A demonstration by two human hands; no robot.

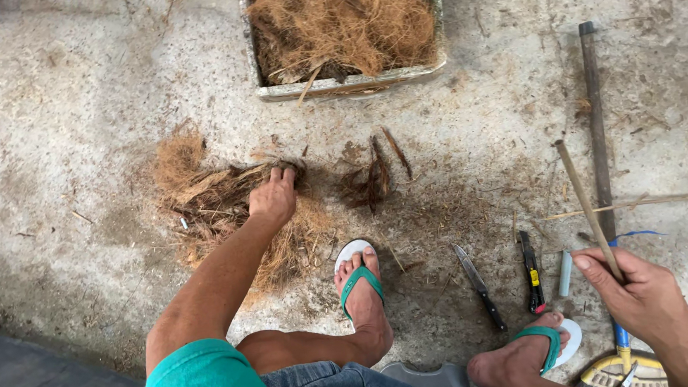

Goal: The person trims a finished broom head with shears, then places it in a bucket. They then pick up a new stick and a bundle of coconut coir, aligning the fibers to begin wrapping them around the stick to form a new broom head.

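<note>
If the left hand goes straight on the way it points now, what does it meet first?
The left hand points up the picture, gripping the fibre pile on the floor. Beyond lies bare concrete, then probably the near wall of the fibre-filled box, though depth is unclear.

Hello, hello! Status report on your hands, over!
Left hand gripping the brown fibre pile on the floor. Right hand shut on a thin stick. Knife and cutter lie between the feet.

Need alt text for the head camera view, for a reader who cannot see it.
Seen from above, a seated person's left hand grips a pile of brown coconut fibre on a concrete floor while the right hand holds a thin stick. A fibre-filled tray sits ahead; two knives lie by sandalled feet.
</note>
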